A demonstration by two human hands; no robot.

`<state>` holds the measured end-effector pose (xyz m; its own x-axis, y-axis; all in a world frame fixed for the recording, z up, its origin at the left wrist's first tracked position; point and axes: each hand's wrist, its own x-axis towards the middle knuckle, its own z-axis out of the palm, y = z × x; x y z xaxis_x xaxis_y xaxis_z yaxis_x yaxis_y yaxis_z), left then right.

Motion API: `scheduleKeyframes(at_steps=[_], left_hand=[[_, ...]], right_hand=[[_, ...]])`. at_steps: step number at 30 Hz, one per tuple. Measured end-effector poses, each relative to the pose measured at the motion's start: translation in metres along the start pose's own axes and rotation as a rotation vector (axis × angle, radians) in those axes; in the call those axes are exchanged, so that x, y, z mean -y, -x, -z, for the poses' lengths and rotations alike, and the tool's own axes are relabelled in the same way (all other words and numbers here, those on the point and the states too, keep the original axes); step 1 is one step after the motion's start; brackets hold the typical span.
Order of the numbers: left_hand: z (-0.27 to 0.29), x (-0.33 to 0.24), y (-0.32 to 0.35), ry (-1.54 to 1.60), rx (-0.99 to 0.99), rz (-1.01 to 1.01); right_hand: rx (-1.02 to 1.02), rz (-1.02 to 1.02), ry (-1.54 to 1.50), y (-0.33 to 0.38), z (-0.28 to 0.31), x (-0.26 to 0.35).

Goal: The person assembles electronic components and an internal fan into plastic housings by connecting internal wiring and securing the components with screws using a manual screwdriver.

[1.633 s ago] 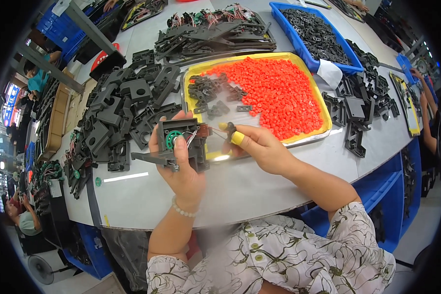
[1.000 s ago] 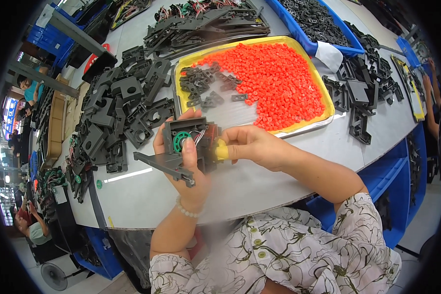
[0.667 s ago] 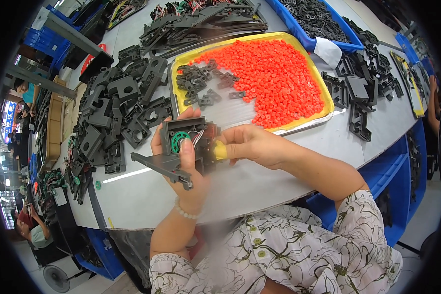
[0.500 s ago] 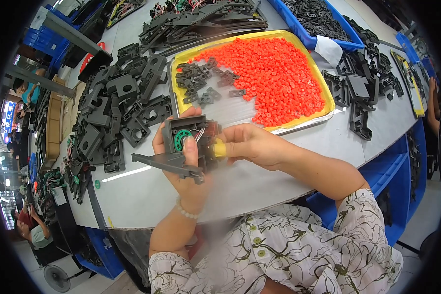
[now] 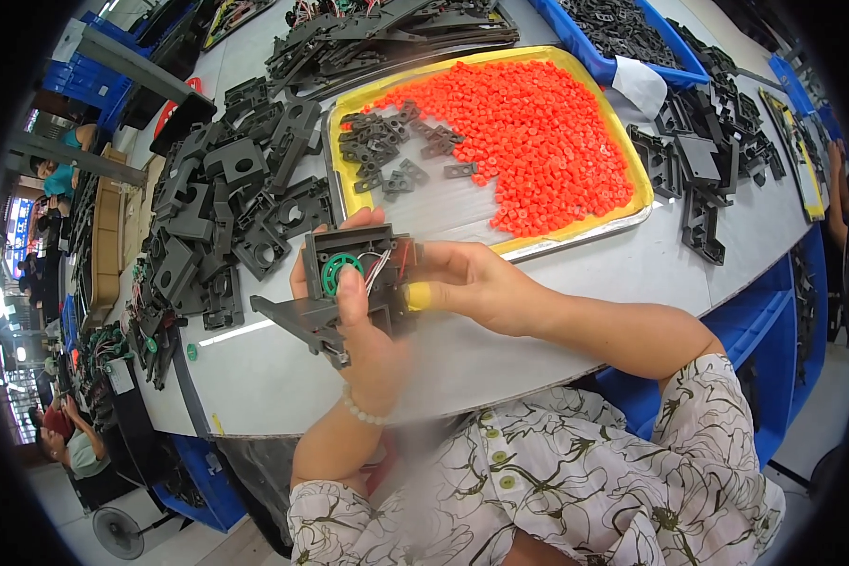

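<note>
My left hand [image 5: 373,363] is closed around a dark grey plastic housing [image 5: 317,319], held above the near part of the table. Its thumb presses on a green slotted disc [image 5: 331,274] seated in the housing. Thin white and red wires [image 5: 378,268] run beside the disc. A long grey arm of the housing sticks out toward the left. My right hand [image 5: 491,291], with yellow tape [image 5: 419,296] around the thumb, pinches the housing's right side. A blur partly covers that edge, so the exact spot under the fingertips is hidden.
Behind the hands lies a yellow-lined tray [image 5: 640,179] of small orange-red caps [image 5: 547,141] and small grey pieces [image 5: 373,146]. Grey housings [image 5: 193,222] are heaped at left, more grey parts [image 5: 698,160] at right. A blue bin [image 5: 684,77] stands at the far right.
The housing has turned slightly in my left hand, its protruding arm now sloping more steeply downward. My right hand stays at its right side. The whole view has shifted a little.
</note>
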<state>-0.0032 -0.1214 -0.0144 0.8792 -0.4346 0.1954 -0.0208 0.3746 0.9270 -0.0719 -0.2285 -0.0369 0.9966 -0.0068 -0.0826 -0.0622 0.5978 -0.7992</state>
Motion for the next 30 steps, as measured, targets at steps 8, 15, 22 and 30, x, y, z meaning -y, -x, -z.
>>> scheduleKeyframes(at_steps=[8, 15, 22, 30], left_hand=[[0.001, 0.004, -0.001, -0.049, -0.002, -0.099], [-0.002, 0.003, -0.003, -0.014, 0.006, -0.091], [-0.002, 0.005, -0.003, -0.024, 0.004, -0.093], [0.006, 0.009, -0.003, -0.013, 0.001, -0.053]], right_hand=[[-0.032, 0.095, 0.009, -0.002, -0.004, -0.009], [-0.033, -0.054, 0.097, -0.002, 0.005, -0.005], [-0.121, 0.059, 0.083, 0.001, 0.000, -0.012], [-0.116, 0.116, 0.074, 0.001, -0.001, -0.021]])
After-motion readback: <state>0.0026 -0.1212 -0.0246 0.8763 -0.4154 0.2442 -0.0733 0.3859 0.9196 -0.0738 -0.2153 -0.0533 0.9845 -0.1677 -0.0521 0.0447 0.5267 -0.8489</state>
